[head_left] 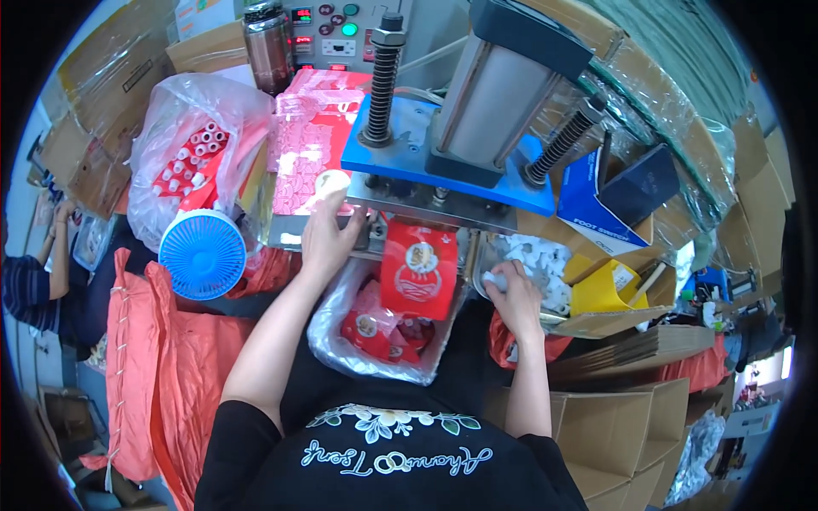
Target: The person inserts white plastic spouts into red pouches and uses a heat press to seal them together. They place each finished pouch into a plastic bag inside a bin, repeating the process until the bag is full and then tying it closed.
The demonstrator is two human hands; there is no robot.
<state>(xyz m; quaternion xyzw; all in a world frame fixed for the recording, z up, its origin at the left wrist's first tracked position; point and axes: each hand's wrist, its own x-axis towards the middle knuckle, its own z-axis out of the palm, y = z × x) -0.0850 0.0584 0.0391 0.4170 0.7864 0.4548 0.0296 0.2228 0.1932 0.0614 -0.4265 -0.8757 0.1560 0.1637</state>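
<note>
- The left hand (328, 234) sits at the middle of the frame, fingers curled against the front edge of the press machine (452, 128); whether it grips anything there cannot be told.
- A red pouch (418, 271) with a round pale emblem hangs just right of that hand, its top edge tucked under the grey plate of the press, below the blue platform.
- The right hand (514, 294) is right of centre, fingers closed down into a container of small white caps (545, 260); it appears to pinch one white piece at its fingertips.
- Below the pouch, between the forearms, a clear plastic bag (375, 336) holds more red pouches of the same kind.
- A stack of red patterned sheets (311, 140) lies left of the press, touching it, in the upper middle.
- At upper left a clear bag (192, 145) holds red items with white tubes.
- A round blue fan (203, 254) stands just below that bag.
- A yellow box (601, 289) and a blue box (596, 200) lie right of the caps.
- Cardboard cartons (613, 417) fill the lower right.
- Another person's arm (55, 247) shows at the far left edge.
</note>
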